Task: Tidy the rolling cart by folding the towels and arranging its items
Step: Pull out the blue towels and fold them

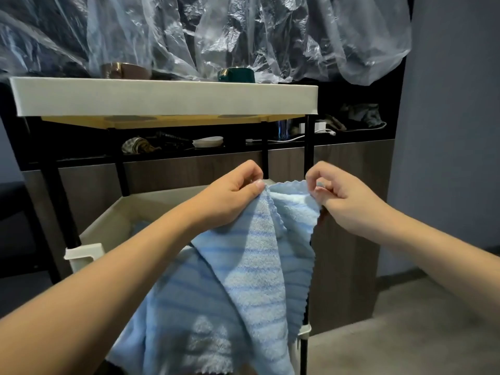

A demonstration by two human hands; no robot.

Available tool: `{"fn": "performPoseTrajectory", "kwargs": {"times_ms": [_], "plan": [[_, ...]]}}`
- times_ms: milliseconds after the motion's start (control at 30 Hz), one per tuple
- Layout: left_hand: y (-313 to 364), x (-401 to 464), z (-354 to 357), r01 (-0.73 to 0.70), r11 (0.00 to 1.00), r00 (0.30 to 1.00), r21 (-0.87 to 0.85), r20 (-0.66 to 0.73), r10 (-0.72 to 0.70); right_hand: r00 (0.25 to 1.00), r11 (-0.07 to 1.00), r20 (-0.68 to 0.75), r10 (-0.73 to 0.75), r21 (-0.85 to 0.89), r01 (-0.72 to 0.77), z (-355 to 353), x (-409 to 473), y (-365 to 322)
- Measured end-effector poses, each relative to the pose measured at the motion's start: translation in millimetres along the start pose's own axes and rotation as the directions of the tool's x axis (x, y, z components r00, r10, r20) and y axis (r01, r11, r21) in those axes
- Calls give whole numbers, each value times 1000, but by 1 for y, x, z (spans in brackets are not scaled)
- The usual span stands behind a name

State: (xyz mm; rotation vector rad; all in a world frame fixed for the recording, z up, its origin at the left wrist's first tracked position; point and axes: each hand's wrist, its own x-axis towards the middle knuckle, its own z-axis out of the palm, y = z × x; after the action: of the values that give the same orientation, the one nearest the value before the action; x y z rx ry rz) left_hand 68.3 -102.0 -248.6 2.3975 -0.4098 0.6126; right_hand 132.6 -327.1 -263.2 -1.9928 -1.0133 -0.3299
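- Left hand pinches the top edge of the blue towel, fingers curled round the fabric.
- Right hand pinches the same top edge just beside it, thumb and fingers closed on the scalloped hem.
- Both hands are near each other, held up in front of the cart.
- Towel hangs down from the 2 hands in folds, draping over the front of the cart's lower tray.
- Something blue lies inside that lower tray; can't tell what.
- Cart's top tray carries a green tin and a brown round container.
- Clear plastic sheet hangs behind the cart.
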Motion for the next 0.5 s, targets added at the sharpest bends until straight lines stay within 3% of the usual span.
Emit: {"fn": "performPoseTrajectory", "kwargs": {"times_ms": [100, 333, 400, 500], "plan": [[8, -1, -8, -16, 998, 1000, -61, -9, 16, 999, 993, 42, -6, -118, 11, 3, -1, -6], [17, -1, -19, -65, 989, 998, -131, -24, 62, 992, 991, 112, -56, -119, 69, 17, -1, -20], [17, -3, -21, -63, 988, 997, -142, -43, 57, 986, 954, 113, -119, -264, 145, 21, -1, -16], [17, -7, -24, -56, 982, 998, -182, -33, 51, 958, 795, 32, -284, -551, 254, 27, 4, -6]]}}
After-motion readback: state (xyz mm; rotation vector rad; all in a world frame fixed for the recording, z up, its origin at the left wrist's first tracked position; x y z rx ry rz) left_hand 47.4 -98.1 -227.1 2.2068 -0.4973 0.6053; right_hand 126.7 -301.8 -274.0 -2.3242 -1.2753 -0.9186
